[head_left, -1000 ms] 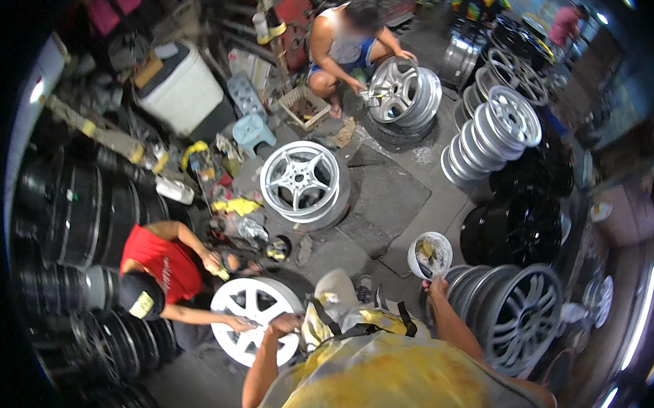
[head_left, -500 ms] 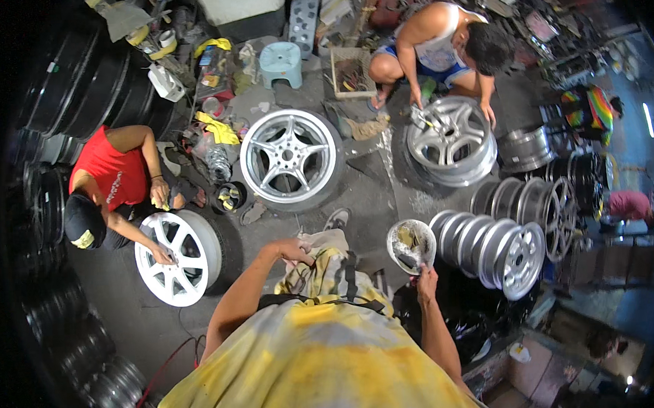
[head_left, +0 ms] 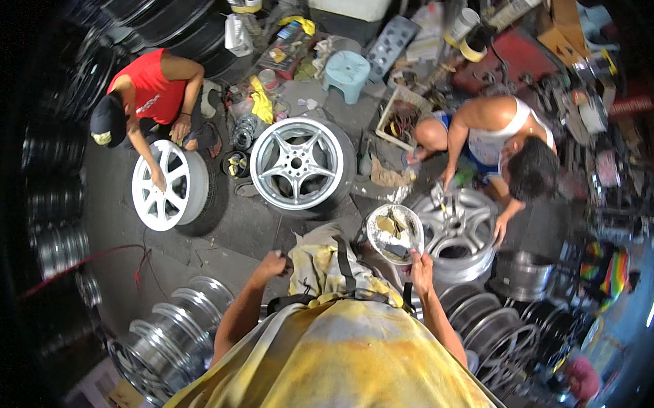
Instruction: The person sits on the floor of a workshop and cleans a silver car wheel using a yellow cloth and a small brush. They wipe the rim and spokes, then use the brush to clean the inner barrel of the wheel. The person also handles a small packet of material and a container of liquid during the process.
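My right hand (head_left: 421, 267) grips the rim of a round white tub (head_left: 374, 240), held out in front of me at the right. Its inside is smeared, and tan and dark pieces lie in it that I cannot make out. My left hand (head_left: 273, 265) hangs beside my stained trousers (head_left: 316, 266), its fingers curled in, with nothing seen in them. Ahead on the floor lies a silver spoked wheel rim (head_left: 297, 163) on a dark tyre. Beyond the tub is another silver rim (head_left: 459, 227), partly hidden by it.
A person in red (head_left: 147, 88) touches a white rim (head_left: 160, 186) at the left. Another in a white top (head_left: 495, 131) crouches over the right-hand rim. Rims (head_left: 176, 331) stand in a row at the lower left; a red hose (head_left: 88, 258) crosses there. A blue stool (head_left: 346, 73) stands ahead.
My view has turned, bringing the row of rims at the lower left into sight. My left hand has come off the trousers. The tub now overlaps the right-hand rim.
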Motion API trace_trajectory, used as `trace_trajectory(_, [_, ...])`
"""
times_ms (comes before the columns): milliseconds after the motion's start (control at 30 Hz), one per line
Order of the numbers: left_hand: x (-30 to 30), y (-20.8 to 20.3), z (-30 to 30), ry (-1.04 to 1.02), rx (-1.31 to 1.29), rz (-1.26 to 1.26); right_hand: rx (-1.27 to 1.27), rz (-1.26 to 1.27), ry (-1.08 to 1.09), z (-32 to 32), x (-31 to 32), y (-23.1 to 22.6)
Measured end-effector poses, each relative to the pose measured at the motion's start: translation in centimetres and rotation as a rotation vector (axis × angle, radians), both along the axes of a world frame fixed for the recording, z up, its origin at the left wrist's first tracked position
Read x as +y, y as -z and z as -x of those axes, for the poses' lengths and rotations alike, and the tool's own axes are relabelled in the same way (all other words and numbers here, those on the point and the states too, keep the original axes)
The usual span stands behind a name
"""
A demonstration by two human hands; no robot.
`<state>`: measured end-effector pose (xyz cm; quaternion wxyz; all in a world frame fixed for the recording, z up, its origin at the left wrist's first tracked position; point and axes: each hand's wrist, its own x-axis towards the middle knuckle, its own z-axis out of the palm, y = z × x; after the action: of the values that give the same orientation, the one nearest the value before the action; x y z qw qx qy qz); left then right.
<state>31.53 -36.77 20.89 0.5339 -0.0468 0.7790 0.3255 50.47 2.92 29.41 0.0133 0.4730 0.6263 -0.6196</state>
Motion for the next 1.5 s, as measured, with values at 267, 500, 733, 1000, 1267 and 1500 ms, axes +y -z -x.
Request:
trace_trajectory(267, [5.7,-4.0,-7.7,-0.343,-0.026,-0.311,0.026,0.043,-0.098,8.0,12.6,-4.8])
trace_trajectory(500, [6.5,-2.3,-5.3,-0.777,-0.136,-0.1,0.121,-0.026,-0.238,18.1,20.2,-8.4])
trace_trajectory(733, [12.5,4.9,-1.2,-1.047,-0.1,-0.117,0.06,0.004,-0.392,33.0,22.3,-7.9])
trace_trajectory(1000, [20.0,16.8,-3.3,-1.543,-0.506,-0.13,-0.166,0.171,-0.904,56.1,21.1,-1.3])
trace_trajectory(1267, [23.0,8.0,23.9,-1.697,0.107,-0.348,-0.149,-0.061,-1.661,77.6,6.3,-2.6])
trace_trajectory(1500, [24.6,14.9,30.2,-1.846,-0.174,0.44,-0.138,-0.235,-2.152,85.4,-5.1,-1.0])
